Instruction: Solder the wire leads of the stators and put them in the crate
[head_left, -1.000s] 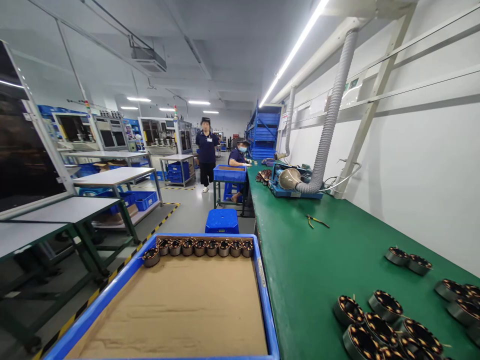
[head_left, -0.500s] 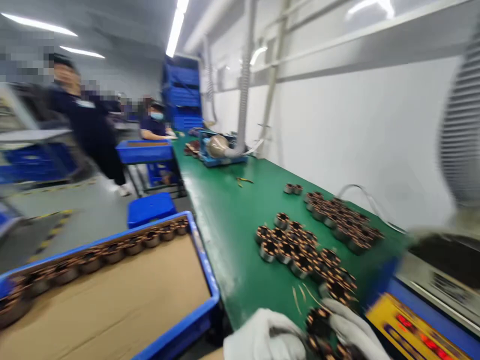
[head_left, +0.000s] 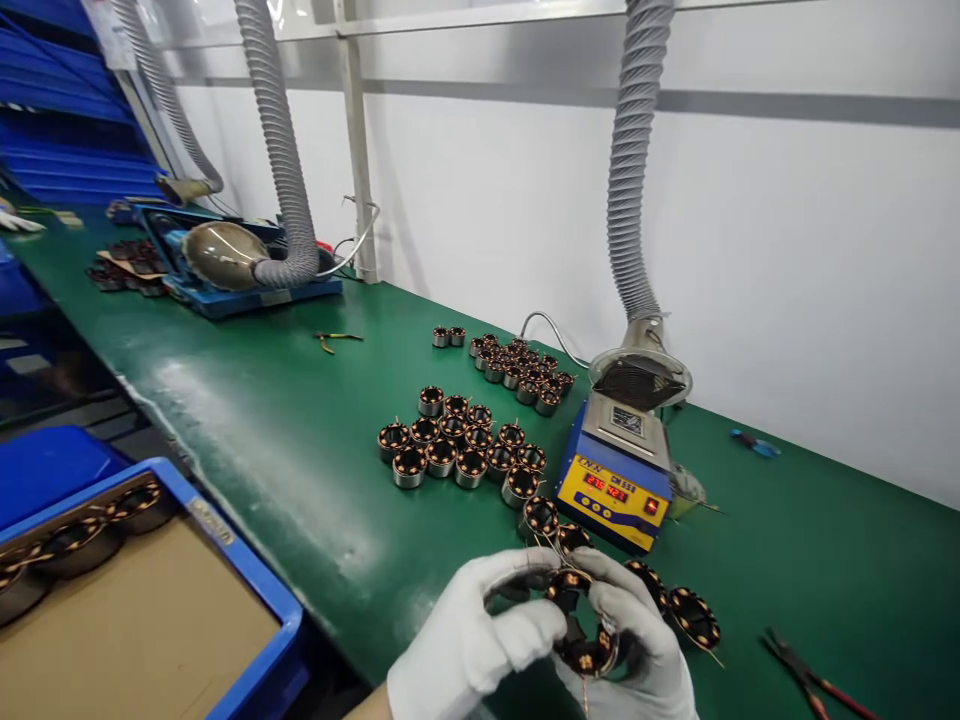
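Note:
In white gloves, both my hands are at the lower middle of the head view, closed round one copper-wound motor stator [head_left: 589, 655]. It is tilted, its ring opening facing me. My left hand [head_left: 480, 635] grips its left side, fingertips at the rim and near thin wire leads on top. My right hand [head_left: 645, 640] wraps the right side. One lead hangs below the ring. Just beyond my hands stand several more stators [head_left: 471, 465], and a few others [head_left: 694, 618] lie to the right of my right hand.
A blue and yellow solder pot [head_left: 611, 490] with lit red digits stands under an extraction hood [head_left: 641, 375]. Pliers [head_left: 806, 675] lie at the right, yellow-handled cutters [head_left: 337, 340] farther left. A blue tray [head_left: 289, 610] holding stators is at the left. Another stator group [head_left: 517, 370] sits near the wall.
My view has swung to the right, bringing the solder pot and pliers into sight; the people on the left have mostly left the picture. Both hands still hold a stator.

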